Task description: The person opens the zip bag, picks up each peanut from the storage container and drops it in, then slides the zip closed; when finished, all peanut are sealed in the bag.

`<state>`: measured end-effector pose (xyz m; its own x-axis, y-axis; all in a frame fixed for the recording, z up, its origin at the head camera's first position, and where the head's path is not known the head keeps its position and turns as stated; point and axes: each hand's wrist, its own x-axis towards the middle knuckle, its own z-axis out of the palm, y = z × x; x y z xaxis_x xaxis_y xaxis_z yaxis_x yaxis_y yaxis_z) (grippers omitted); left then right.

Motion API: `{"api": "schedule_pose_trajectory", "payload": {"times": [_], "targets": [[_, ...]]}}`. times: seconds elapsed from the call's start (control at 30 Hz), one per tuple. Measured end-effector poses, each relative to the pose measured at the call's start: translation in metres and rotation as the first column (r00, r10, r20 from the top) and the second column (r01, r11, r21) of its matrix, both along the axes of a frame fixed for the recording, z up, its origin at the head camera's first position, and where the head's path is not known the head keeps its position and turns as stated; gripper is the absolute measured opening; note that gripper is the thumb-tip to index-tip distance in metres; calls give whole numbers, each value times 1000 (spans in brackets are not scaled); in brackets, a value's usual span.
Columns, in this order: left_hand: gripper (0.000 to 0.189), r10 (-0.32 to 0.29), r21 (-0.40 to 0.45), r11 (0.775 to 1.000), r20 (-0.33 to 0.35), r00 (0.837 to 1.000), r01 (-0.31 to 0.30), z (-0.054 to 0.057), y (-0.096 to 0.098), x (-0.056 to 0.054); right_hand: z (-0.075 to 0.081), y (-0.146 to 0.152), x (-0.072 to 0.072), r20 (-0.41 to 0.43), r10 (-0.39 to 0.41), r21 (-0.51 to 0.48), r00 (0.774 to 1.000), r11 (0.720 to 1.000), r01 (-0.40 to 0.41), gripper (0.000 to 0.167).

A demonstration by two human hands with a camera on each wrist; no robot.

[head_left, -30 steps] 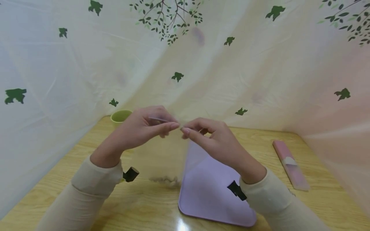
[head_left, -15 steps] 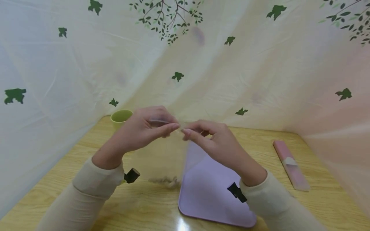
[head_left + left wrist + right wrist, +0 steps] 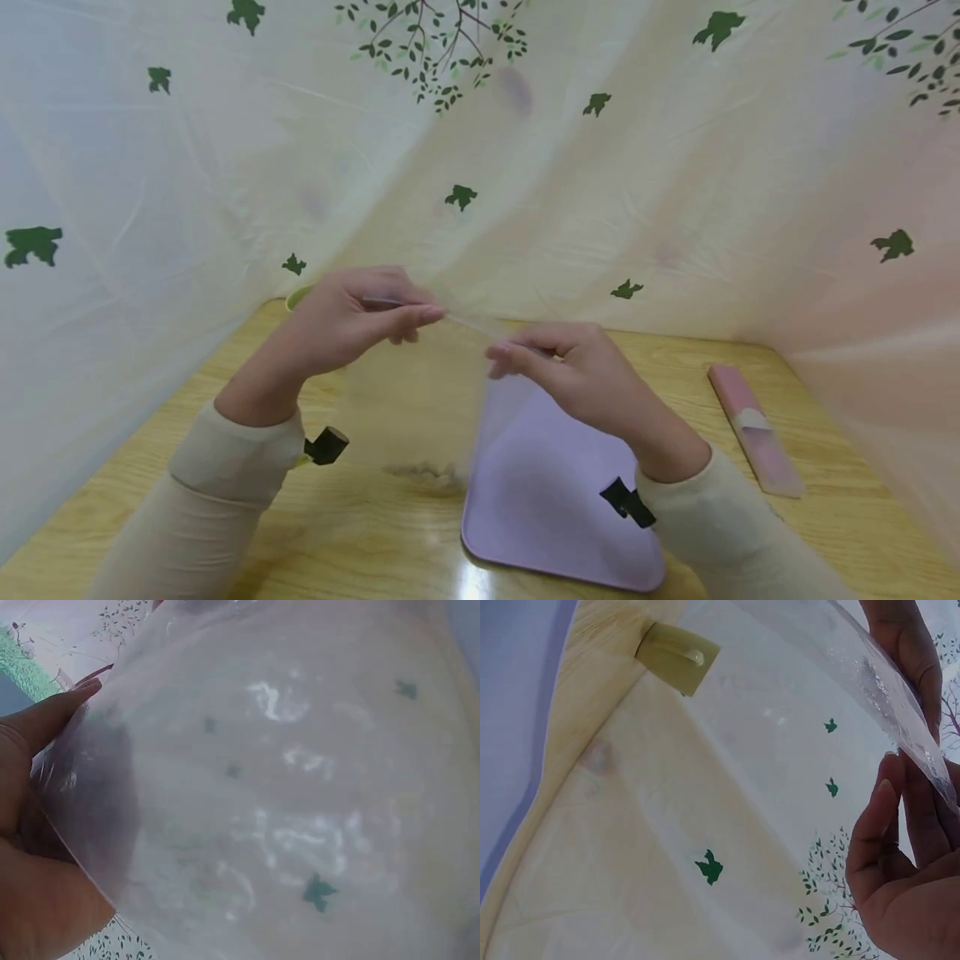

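both hands pinch the top edge of a clear plastic bag (image 3: pixel 408 392) held above the counter (image 3: pixel 375 533): left hand (image 3: pixel 352 321), right hand (image 3: pixel 570 375). its mouth seems only partly open beside the purple tray (image 3: pixel 540 500).

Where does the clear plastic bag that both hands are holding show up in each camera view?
Head: the clear plastic bag hangs at centre from the left hand and right hand.
Left wrist: it fills nearly the whole frame, fingers at left.
Right wrist: its top edge runs across the upper right.
Shared landmark: the leaf-print curtain.
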<state>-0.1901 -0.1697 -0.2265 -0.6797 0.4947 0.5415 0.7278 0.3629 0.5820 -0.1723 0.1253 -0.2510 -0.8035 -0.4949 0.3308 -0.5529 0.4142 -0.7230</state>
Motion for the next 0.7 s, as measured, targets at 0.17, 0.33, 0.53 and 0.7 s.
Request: {"api": "schedule_pose_trajectory", "payload": {"times": [0.17,0.33,0.53,0.7], "targets": [[14,112,-72,992,132,985,-103,-3,-12,-12,0,1,-7,157,-58,112,986,993,40,38],[32,250,-143,966,308,918,-215,-21,-31,-48,-4,10,-13,180,-144,184,973,977,111,67],[56,413,-371,882,312,855,-291,-50,-50,-87,-13,19,-16,202,-93,202,975,978,52,56],[71,469,-434,842,295,832,-320,-62,-50,-97,-20,24,-18,202,-38,204,979,979,-4,53]]}}
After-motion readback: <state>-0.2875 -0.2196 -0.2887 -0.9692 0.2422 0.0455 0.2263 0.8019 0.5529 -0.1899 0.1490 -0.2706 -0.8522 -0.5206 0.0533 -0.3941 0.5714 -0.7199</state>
